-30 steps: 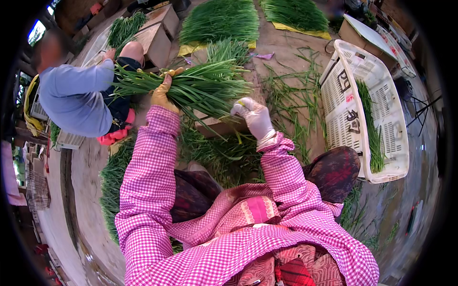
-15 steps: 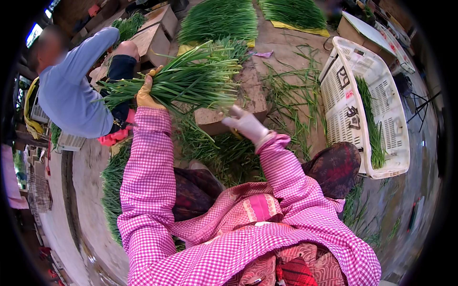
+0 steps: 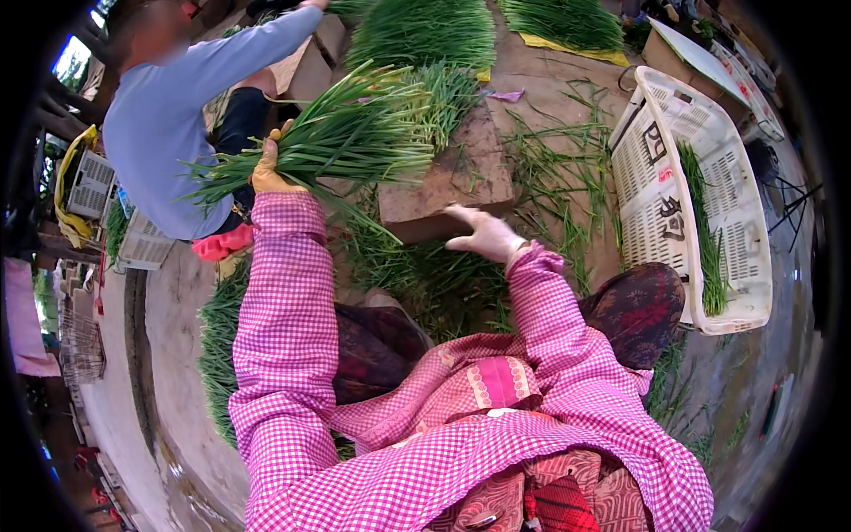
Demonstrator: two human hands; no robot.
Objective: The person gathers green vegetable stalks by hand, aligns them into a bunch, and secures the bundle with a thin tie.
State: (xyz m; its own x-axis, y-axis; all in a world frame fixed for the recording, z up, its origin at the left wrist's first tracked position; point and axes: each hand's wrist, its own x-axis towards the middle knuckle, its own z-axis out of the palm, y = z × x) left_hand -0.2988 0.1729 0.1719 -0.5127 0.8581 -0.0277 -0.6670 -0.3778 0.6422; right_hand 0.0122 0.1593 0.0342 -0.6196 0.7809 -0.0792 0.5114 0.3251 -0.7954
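Clearly, toward eleven o'clock of the view, a bunch of green stalks (image 3: 355, 133) is gripped in the yellow-gloved left hand (image 3: 270, 170), its fingers closed around the bunch at ten o'clock. The white-gloved right hand (image 3: 487, 237) is at two o'clock, thumb and fingers spread, beside a brown block (image 3: 443, 199) at twelve; whether they touch is hard to tell. Between two and three stands a white crate (image 3: 640, 186); at ten, a co-worker (image 3: 168, 133) in blue.

White plastic crate (image 3: 638, 191), right of frame: two big black characters (image 3: 671, 219) on its left-facing side; small red mark (image 3: 665, 176) between, too small to read.
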